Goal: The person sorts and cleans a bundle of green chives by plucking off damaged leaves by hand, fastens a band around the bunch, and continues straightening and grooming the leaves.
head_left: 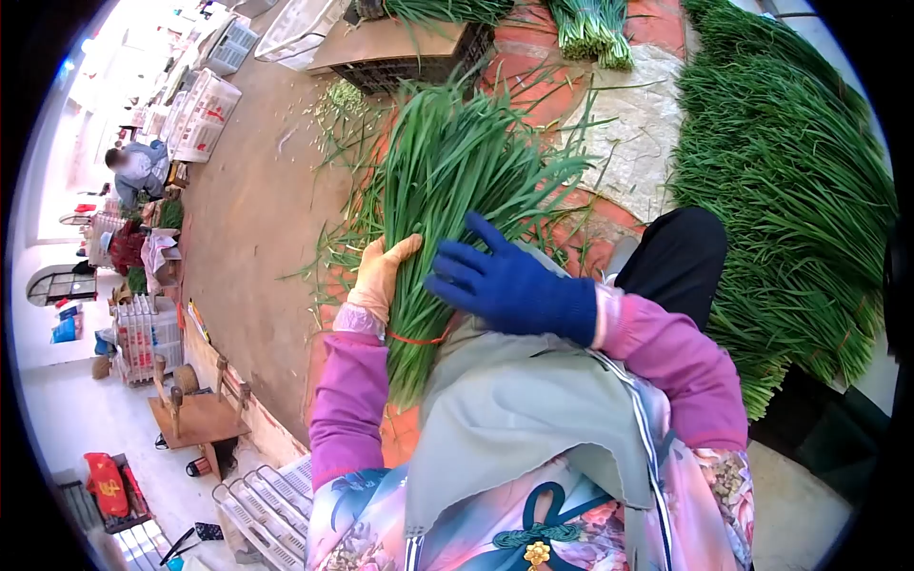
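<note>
A large bunch of garlic chives (447, 176) lies across my lap, its leaf tips fanned out away from me. A red band (419, 340) circles it closer to my body. My left hand (381, 271), in a pale yellow-orange glove, grips the bunch's left side, with part of the fingers hidden behind the leaves. Over the right side of the bunch is my right hand (509, 285) in a dark blue knitted glove, its fingers apart and slightly blurred. Whether its fingertips touch the leaves I cannot tell.
A big pile of chives (781, 190) runs along the right. At the top are another bunch (590, 33) and a board-topped crate (400, 43). Loose trimmings (347, 100) litter the floor. To the left are an upturned stool (200, 419), plastic crates (148, 338) and a seated person (141, 171).
</note>
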`<act>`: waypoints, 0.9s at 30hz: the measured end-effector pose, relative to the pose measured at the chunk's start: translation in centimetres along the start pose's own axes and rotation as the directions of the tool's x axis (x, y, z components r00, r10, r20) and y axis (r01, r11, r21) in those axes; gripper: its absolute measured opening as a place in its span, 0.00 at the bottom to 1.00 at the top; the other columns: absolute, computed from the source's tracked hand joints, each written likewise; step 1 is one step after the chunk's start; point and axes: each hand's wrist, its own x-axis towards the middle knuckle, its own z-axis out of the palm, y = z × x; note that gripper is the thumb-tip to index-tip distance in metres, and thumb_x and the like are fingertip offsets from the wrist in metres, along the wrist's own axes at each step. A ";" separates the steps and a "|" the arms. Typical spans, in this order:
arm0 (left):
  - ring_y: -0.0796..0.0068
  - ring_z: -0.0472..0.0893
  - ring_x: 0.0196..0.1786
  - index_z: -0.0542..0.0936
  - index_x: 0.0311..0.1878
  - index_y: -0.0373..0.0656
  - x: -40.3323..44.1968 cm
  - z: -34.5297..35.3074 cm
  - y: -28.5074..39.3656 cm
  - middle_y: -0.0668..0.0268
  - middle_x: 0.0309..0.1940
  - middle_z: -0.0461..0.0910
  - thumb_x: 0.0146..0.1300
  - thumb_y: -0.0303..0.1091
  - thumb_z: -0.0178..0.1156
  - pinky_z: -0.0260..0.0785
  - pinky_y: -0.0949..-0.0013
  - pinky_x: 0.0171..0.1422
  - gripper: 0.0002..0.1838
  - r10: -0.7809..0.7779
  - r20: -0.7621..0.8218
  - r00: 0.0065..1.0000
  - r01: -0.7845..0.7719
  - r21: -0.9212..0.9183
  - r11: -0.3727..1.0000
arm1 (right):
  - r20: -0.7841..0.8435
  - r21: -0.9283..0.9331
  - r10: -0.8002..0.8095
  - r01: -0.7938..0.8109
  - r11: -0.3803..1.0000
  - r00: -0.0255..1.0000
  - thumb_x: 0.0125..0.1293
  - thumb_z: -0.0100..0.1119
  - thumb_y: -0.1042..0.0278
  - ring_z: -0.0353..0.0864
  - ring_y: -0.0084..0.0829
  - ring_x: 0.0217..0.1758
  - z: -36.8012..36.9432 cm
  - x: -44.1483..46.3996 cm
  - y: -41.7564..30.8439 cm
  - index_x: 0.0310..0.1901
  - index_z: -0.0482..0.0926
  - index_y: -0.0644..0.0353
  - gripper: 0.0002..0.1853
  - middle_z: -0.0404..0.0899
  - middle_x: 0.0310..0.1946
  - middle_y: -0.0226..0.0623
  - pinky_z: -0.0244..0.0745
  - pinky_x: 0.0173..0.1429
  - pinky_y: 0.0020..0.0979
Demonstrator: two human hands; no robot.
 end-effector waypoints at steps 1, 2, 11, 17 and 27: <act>0.71 0.79 0.33 0.75 0.45 0.34 -0.3 0.1 -0.1 0.61 0.36 0.79 0.54 0.30 0.62 0.75 0.69 0.39 0.16 0.046 -0.021 0.999 -0.048 -0.095 0.994 | -0.060 -0.147 0.017 -0.026 0.989 0.998 0.51 0.54 0.64 0.78 0.34 0.37 1.3 0.9 0.9 0.51 0.72 0.57 0.23 0.73 0.41 0.39 0.73 0.38 0.38; 0.71 0.79 0.33 0.75 0.45 0.34 -0.6 0.1 -0.1 0.61 0.36 0.79 0.54 0.30 0.62 0.75 0.69 0.39 0.16 0.047 -0.027 0.999 -0.049 -0.097 0.994 | -0.121 -0.287 0.022 -0.057 0.956 0.992 0.51 0.52 0.64 0.77 0.34 0.35 2.5 1.3 1.7 0.51 0.71 0.58 0.23 0.72 0.41 0.39 0.72 0.34 0.39; 0.68 0.79 0.36 0.71 0.47 0.33 -0.8 -3.7 -4.1 0.59 0.38 0.78 0.57 0.36 0.58 0.74 0.69 0.41 0.19 0.014 -0.262 0.965 -0.118 -0.383 0.916 | 0.250 -0.112 0.185 -0.161 0.981 0.951 0.51 0.49 0.69 0.74 0.33 0.30 6.0 -0.9 0.9 0.49 0.70 0.61 0.20 0.72 0.29 0.33 0.69 0.27 0.32; 0.70 0.78 0.41 0.72 0.47 0.33 -0.6 -3.1 -3.6 0.60 0.42 0.78 0.58 0.36 0.57 0.72 0.69 0.45 0.18 0.047 -0.258 0.965 -0.147 -0.386 0.911 | 0.211 -0.101 0.256 -0.240 0.966 0.943 0.51 0.50 0.69 0.73 0.34 0.39 5.0 -2.4 0.0 0.55 0.68 0.60 0.26 0.73 0.43 0.37 0.69 0.35 0.33; 0.70 0.78 0.40 0.73 0.48 0.33 -0.8 -3.0 -3.2 0.60 0.41 0.78 0.57 0.34 0.58 0.72 0.69 0.46 0.18 0.082 -0.293 0.953 -0.173 -0.301 0.938 | 0.089 0.052 0.275 -0.280 0.959 0.957 0.50 0.55 0.71 0.74 0.41 0.47 4.8 -2.8 0.3 0.58 0.67 0.53 0.29 0.72 0.52 0.41 0.71 0.48 0.36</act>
